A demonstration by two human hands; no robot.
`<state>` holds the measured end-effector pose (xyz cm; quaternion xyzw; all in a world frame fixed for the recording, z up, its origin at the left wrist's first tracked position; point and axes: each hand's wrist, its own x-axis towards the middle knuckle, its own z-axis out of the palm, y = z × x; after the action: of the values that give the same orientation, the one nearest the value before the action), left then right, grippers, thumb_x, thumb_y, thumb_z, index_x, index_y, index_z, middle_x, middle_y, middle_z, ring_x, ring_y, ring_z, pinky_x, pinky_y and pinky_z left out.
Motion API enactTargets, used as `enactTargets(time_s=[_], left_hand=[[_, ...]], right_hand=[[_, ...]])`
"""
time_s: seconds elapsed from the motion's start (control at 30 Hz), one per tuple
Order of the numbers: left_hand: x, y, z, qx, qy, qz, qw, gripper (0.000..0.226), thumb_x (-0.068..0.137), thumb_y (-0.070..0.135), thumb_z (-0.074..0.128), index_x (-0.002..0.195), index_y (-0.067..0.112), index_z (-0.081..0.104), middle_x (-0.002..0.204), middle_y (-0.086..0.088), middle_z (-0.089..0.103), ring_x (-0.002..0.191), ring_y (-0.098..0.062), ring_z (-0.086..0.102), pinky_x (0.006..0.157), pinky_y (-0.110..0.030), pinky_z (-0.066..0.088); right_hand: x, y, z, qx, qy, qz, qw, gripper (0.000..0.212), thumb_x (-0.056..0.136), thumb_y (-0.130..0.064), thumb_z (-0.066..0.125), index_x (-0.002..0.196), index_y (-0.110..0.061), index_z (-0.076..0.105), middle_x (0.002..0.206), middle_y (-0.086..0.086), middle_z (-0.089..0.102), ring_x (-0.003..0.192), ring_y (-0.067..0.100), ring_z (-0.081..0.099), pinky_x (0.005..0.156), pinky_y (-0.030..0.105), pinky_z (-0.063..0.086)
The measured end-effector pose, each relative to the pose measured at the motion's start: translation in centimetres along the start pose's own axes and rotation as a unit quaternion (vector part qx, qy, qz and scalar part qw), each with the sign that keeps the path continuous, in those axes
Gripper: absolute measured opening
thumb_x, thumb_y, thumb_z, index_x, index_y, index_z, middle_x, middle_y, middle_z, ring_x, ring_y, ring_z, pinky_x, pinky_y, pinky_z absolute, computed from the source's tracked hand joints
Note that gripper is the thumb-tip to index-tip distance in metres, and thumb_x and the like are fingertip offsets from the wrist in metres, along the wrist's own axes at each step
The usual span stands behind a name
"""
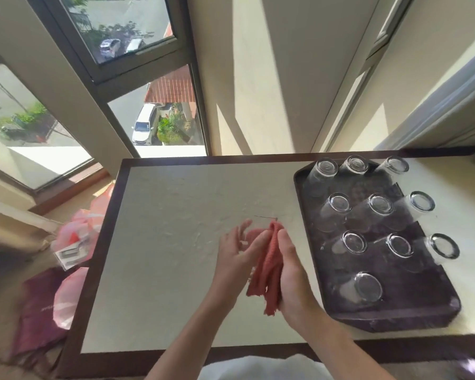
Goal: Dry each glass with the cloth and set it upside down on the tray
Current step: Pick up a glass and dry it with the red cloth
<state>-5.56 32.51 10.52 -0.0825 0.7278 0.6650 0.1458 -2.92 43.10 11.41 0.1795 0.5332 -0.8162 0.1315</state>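
My left hand (235,260) is wrapped around a clear glass (254,229) over the middle of the white table; the glass is hard to make out. A red cloth (266,275) is pushed into the glass and hangs down between my palms. My right hand (292,272) grips the cloth from the right. To the right lies a dark tray (395,322) with several clear glasses (365,289) standing upside down in rows. The tray's near right corner is bare.
The table top (162,242) has a dark wooden frame. Beyond its far edge are windows and a wall. On the floor to the left lie pink plastic bags (72,294) and a maroon bag (36,319).
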Motion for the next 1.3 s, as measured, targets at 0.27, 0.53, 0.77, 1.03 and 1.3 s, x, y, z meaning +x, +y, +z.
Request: enactTargets(time_s=[0.27,0.53,0.77,1.03,1.3], left_hand=[[-1.1,0.5,0.6,0.028,-0.003,0.017,0.999,0.082,0.073,0.064,0.064,0.144,0.038,0.032,0.114,0.01,0.064,0.092,0.007,0.066,0.082,-0.027,0.059],[-0.3,0.1,1.4,-0.041,0.009,-0.046,0.998,0.067,0.079,0.076,0.06,0.108,0.016,0.064,0.115,-0.027,0.057,0.097,-0.029,0.062,0.091,-0.056,0.053],[-0.3,0.6,1.1,-0.037,-0.005,-0.025,0.999,0.065,0.077,0.074,0.063,0.128,0.033,0.061,0.122,-0.01,0.064,0.112,-0.021,0.066,0.095,-0.049,0.055],[-1.2,1.6,0.8,-0.105,0.043,-0.052,0.992,0.069,0.073,0.052,0.065,0.129,0.022,0.038,0.093,0.003,0.073,0.081,-0.004,0.074,0.078,-0.024,0.052],[-0.3,0.9,0.2,-0.039,0.031,-0.042,0.998,0.058,0.082,0.078,0.05,0.122,0.038,0.062,0.131,-0.002,0.054,0.122,-0.012,0.055,0.104,-0.033,0.047]], right_hand=[[2.0,-2.1,0.5,-0.066,0.082,0.011,0.994,0.071,0.088,-0.069,0.043,0.119,-0.008,0.063,0.099,0.019,0.075,0.092,0.036,0.073,0.08,0.045,0.057],[0.3,-0.2,1.2,-0.215,0.122,-0.084,0.965,0.067,0.076,-0.082,0.034,0.138,-0.057,0.032,0.127,-0.008,0.065,0.113,0.015,0.065,0.096,0.044,0.054],[2.2,-2.5,0.5,-0.088,0.094,-0.019,0.992,0.044,0.1,-0.049,0.04,0.11,-0.017,0.068,0.105,0.011,0.075,0.098,0.028,0.072,0.089,0.047,0.058],[2.2,-2.3,0.4,-0.105,0.15,-0.045,0.982,0.035,0.1,-0.043,0.047,0.095,-0.017,0.069,0.079,0.014,0.072,0.069,0.025,0.07,0.064,0.037,0.059],[0.7,-1.2,2.0,-0.044,0.08,-0.022,0.996,0.025,0.102,-0.033,0.043,0.123,-0.029,0.057,0.114,0.003,0.068,0.105,0.018,0.068,0.094,0.037,0.054]])
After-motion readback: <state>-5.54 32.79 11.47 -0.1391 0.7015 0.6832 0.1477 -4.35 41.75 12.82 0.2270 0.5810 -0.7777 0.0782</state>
